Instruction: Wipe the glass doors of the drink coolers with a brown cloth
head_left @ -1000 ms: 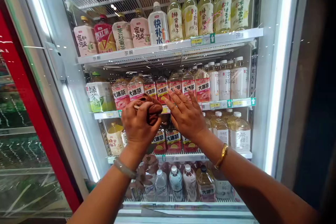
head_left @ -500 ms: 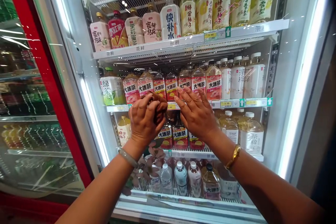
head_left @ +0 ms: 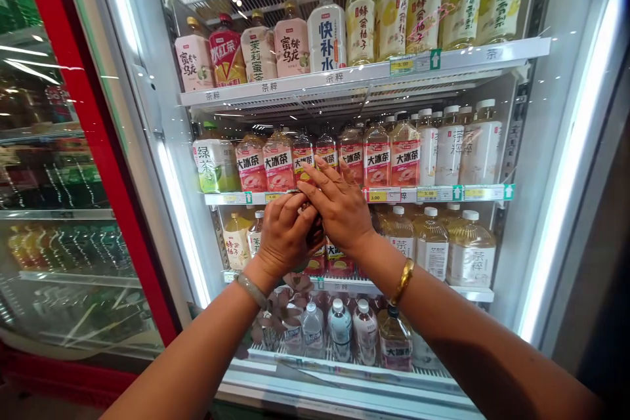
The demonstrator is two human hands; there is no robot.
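Observation:
My left hand [head_left: 291, 230] is closed around a crumpled dark brown cloth [head_left: 316, 231], mostly hidden now between my two hands. A jade-coloured bangle sits on that wrist. My right hand [head_left: 339, 203] is open, its fingers stretched upward and laid against the clear glass door [head_left: 275, 115]; its fingertips overlap the left fingers in this view. A gold bangle circles the right wrist. Behind the glass, red-labelled iced tea bottles [head_left: 377, 157] stand in line with my fingers. Whether my left fingers touch the glass, I cannot tell.
Lit cooler shelves hold several rows of bottled drinks, with pale yellow bottles [head_left: 426, 3] on the upper shelf [head_left: 295, 82] and clear-capped ones [head_left: 339, 331] at the bottom. At left a red door frame [head_left: 93, 125] borders another cooler. Reflections streak the glass.
My right hand has moved left and slightly down, up against my left hand. The left hand has shifted a little right and down, and the brown cloth is more covered. The view has shifted slightly.

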